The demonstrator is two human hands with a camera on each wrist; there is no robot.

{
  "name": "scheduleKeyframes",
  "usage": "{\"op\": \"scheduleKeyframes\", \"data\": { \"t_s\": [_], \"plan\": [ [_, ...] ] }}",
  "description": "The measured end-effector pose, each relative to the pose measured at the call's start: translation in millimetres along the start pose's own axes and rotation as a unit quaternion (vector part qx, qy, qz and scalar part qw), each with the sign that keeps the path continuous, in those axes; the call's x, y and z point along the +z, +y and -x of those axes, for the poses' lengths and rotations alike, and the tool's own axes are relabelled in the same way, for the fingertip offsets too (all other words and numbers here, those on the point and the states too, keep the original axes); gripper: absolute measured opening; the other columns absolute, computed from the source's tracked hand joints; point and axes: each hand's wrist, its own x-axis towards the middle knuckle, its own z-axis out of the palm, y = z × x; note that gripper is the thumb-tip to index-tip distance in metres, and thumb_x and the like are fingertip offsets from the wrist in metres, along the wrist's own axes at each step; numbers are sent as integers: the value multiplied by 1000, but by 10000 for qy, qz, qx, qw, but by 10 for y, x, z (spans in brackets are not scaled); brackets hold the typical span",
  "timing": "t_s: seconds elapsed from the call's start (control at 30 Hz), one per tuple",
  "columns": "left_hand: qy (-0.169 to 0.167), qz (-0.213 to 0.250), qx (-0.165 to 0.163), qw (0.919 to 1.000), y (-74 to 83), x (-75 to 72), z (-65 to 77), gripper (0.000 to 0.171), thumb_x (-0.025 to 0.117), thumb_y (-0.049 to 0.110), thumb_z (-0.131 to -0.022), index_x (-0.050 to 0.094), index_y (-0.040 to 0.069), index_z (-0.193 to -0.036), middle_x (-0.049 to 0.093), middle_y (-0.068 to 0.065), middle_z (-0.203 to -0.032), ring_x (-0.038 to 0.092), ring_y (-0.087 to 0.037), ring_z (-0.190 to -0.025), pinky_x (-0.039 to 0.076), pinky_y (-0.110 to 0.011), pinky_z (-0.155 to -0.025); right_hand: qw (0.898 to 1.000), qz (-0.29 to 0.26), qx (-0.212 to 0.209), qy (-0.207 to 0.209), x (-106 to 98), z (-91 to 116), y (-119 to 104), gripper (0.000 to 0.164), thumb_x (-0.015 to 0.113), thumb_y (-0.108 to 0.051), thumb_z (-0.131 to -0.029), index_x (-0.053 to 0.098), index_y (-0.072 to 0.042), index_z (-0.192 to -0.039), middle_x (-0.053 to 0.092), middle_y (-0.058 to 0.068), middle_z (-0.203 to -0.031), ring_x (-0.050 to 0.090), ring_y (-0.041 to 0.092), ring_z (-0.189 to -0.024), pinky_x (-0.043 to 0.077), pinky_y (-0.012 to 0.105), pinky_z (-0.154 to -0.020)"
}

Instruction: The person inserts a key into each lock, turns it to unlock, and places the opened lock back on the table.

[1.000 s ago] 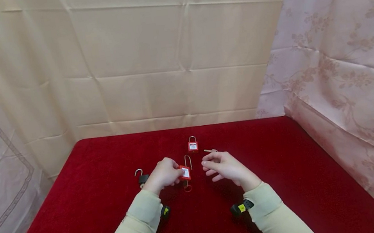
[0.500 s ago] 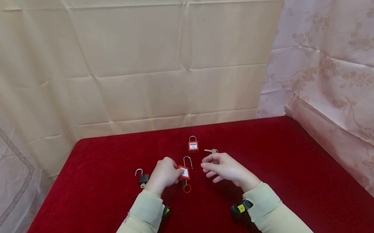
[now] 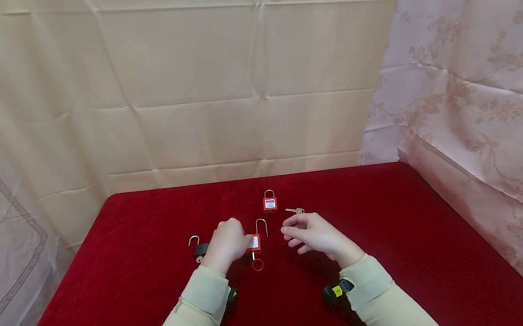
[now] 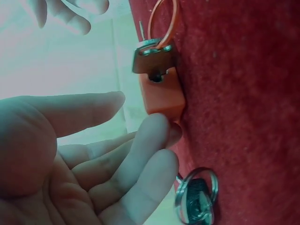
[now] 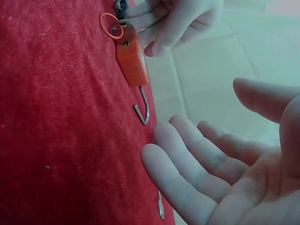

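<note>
An unlocked red padlock (image 3: 254, 244) with a white label lies on the red cloth, its shackle (image 3: 261, 220) raised and pointing away. A key (image 4: 152, 61) on a red ring (image 4: 175, 22) is in its keyway. My left hand (image 3: 229, 242) is at the padlock's left side, fingertips right against the body. In the left wrist view the thumb (image 4: 89, 112) stands off from the padlock. My right hand (image 3: 318, 235) hovers to the right with relaxed, slightly bent fingers and nothing in them. Beyond it lies a loose key (image 3: 295, 211).
A second red padlock (image 3: 270, 204), its shackle down, lies farther back. Left of my left hand is a black padlock (image 3: 201, 250) with its shackle swung out, partly hidden by the hand. A beige curtain (image 3: 230, 79) hangs behind the red-covered table (image 3: 369, 187).
The red padlock in front of my left hand has shifted slightly left and turned straighter, its key ring moving left with it. My right hand has stayed almost still.
</note>
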Motion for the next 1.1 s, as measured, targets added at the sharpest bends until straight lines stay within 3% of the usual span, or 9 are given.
{"op": "scheduleKeyframes", "data": {
  "t_s": [0.13,0.23,0.43,0.63,0.77,0.87,1.1],
  "plan": [
    [114,-132,-16,9998,34,-45,24,35,71,26,-95,62,9,-65,57,-6,-55,53,-18,-50,42,-31,-48,9998,36,-161,132,-9,12,-30,44,68,-22,-99,59,7,-132,69,25,-116,71,37,-98,61,42,-75],
    [247,-175,10,9995,54,-83,39,28,71,32,-94,70,8,-80,60,-5,-60,55,-19,-54,44,-32,-49,9990,71,-291,333,-17,22,-62,42,67,-21,-99,61,6,-131,68,25,-118,71,37,-98,60,41,-75],
    [812,-30,230,9964,88,-191,79,36,72,38,-93,74,8,-112,70,-3,-89,62,-18,-70,51,-36,-59,9937,79,-624,933,-76,70,-160,37,68,-17,-98,62,0,-131,68,19,-118,70,36,-101,61,40,-75],
    [1330,388,523,9890,104,-339,153,40,70,40,-94,73,8,-117,72,-4,-90,64,-17,-69,54,-38,-64,9856,-175,-1100,1274,-191,155,-253,42,68,-17,-99,58,-2,-137,65,19,-124,68,37,-105,60,40,-80],
    [1503,848,635,9829,109,-466,213,42,70,39,-95,70,8,-123,73,-8,-103,64,-17,-70,56,-39,-70,9803,-268,-1314,1450,-272,230,-324,43,68,-18,-100,57,-1,-137,64,21,-126,68,34,-105,60,39,-81],
    [1682,1054,777,9770,105,-538,244,41,70,37,-95,70,8,-123,72,-10,-115,65,-20,-80,56,-42,-76,9780,-285,-1348,1565,-323,274,-364,42,67,-17,-100,57,-2,-138,64,20,-127,67,35,-106,59,37,-81],
    [1818,1165,887,9724,103,-583,257,38,70,36,-95,71,8,-121,72,-10,-113,65,-23,-86,55,-42,-76,9796,-303,-1286,1513,-353,307,-389,44,67,-18,-100,56,-3,-140,62,20,-130,67,32,-107,59,36,-83]
  ]
}}
